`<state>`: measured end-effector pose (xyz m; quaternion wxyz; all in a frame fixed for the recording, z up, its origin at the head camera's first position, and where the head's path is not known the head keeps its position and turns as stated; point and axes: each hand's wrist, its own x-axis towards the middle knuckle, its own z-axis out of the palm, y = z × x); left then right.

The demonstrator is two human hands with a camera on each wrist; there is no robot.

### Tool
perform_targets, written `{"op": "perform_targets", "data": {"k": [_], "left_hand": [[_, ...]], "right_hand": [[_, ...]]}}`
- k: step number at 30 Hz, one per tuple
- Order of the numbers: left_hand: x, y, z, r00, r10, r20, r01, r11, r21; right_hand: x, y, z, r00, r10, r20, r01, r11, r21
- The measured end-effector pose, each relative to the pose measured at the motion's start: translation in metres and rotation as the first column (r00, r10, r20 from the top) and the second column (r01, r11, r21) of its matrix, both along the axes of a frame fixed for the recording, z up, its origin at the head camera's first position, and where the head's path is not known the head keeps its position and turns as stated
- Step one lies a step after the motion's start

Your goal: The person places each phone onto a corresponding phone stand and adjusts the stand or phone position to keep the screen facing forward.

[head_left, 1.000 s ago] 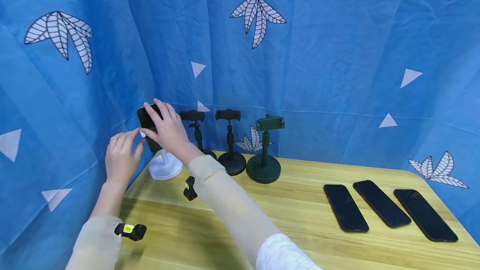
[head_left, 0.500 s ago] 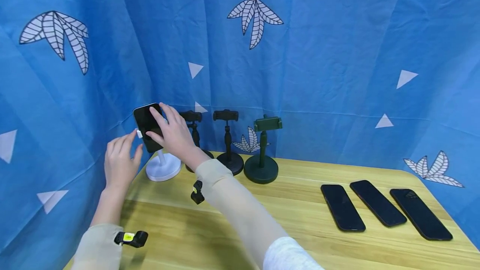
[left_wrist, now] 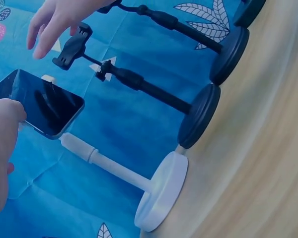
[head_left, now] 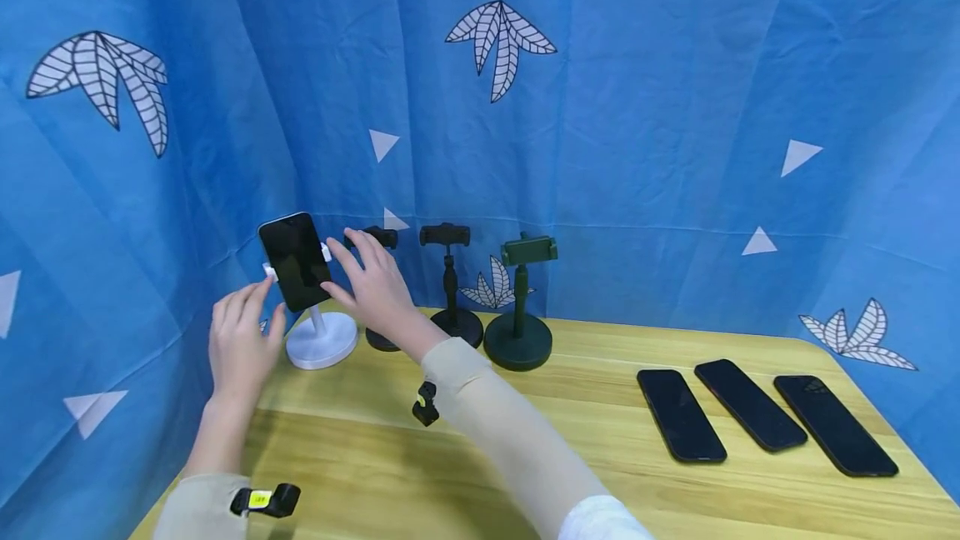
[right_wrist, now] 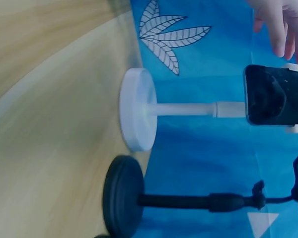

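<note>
A black-screened smartphone (head_left: pixel 296 262) stands upright, slightly tilted, in the clamp of a white phone stand (head_left: pixel 322 342) at the table's left back. White clamp ends show at both long edges of the phone. The fingertips of my left hand (head_left: pixel 242 340) touch the left clamp end, fingers fairly straight and thumb apart. My right hand (head_left: pixel 378 286) hovers just right of the phone with spread fingers and holds nothing. In the left wrist view a gap shows between the right hand (left_wrist: pixel 59 20) and the phone (left_wrist: pixel 39 101). The clamp's back is hidden.
Two black phone stands, the nearer-middle one (head_left: pixel 450 273) plain to see, and a dark green stand (head_left: pixel 522 307) line the back. Three dark phones, one of them a phone (head_left: pixel 681 415), lie on the wooden table (head_left: pixel 585 407) at right. A blue curtain (head_left: pixel 637 148) hangs behind.
My right hand has let go of the phone's face and moved right, off it. The left hand stays by the left clamp end. The view has shifted slightly.
</note>
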<state>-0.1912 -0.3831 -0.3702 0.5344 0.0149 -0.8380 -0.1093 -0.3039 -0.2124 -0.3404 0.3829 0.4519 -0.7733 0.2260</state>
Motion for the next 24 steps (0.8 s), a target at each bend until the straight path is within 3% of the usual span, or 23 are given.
{"op": "perform_targets", "data": {"k": [6, 13, 19, 24], "left_hand": [[0.006, 0.002, -0.003, 0.999, -0.034, -0.023, 0.034, 0.999, -0.029], [0.010, 0.011, -0.005, 0.998, -0.060, 0.028, 0.061, 0.997, -0.046], [0.009, 0.022, -0.004, 0.995, -0.104, 0.003, 0.104, 0.992, -0.076], [0.006, 0.033, -0.001, 0.990, -0.141, -0.025, 0.140, 0.989, -0.054]], "right_hand": [[0.002, 0.020, -0.016, 0.999, 0.015, -0.034, -0.014, 0.999, 0.032], [0.005, 0.048, -0.028, 0.998, 0.056, -0.008, -0.055, 0.996, 0.067], [0.008, 0.072, -0.039, 0.997, 0.065, -0.031, -0.063, 0.995, 0.073], [0.008, 0.090, -0.045, 0.997, 0.066, -0.049, -0.061, 0.994, 0.091]]}}
